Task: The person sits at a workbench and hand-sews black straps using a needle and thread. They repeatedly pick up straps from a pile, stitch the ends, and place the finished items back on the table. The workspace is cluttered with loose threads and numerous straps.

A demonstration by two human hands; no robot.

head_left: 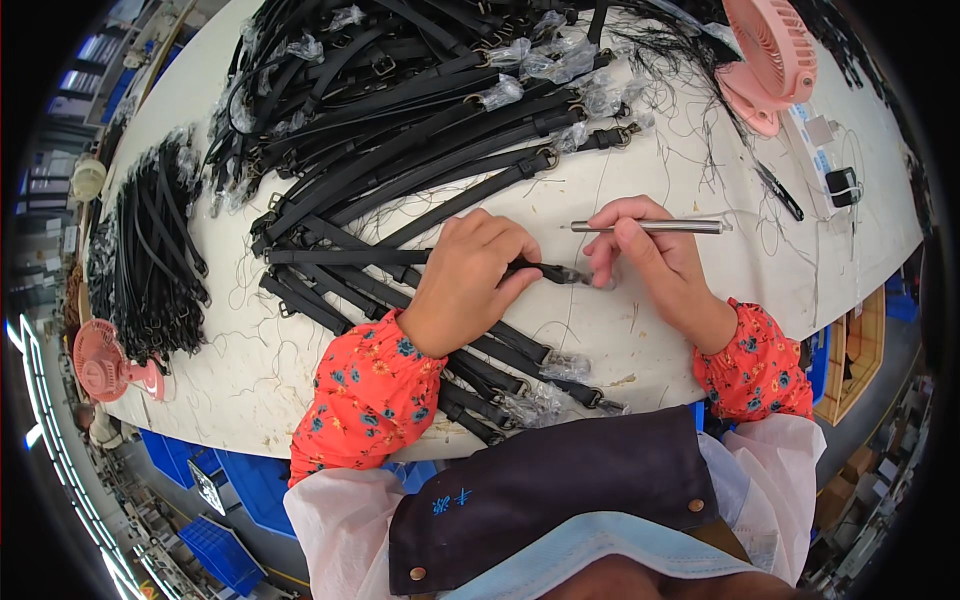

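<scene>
My left hand (470, 268) pinches a black strap (345, 257) that lies across the table pile, its near end sticking out to the right past my fingers. Clear plastic film (585, 276) seems to wrap the hardware at that end, close to the fingertips of my right hand (655, 262). Between thumb and fingers, my right hand grips a slim silver pen-shaped tool (680, 227), its thin point facing left above the strap end. Whether the right fingertips touch the film is hard to tell. More black straps (500, 350) with metal buckles lie under and below my left hand.
A big heap of black buckled straps (400, 110) covers the far table; a bundle (160, 250) lies left. Pink fans stand far right (775, 60) and left (105, 360). A black cutter (780, 192) and a black adapter (842, 185) lie right. Loose threads litter the white tabletop (690, 190).
</scene>
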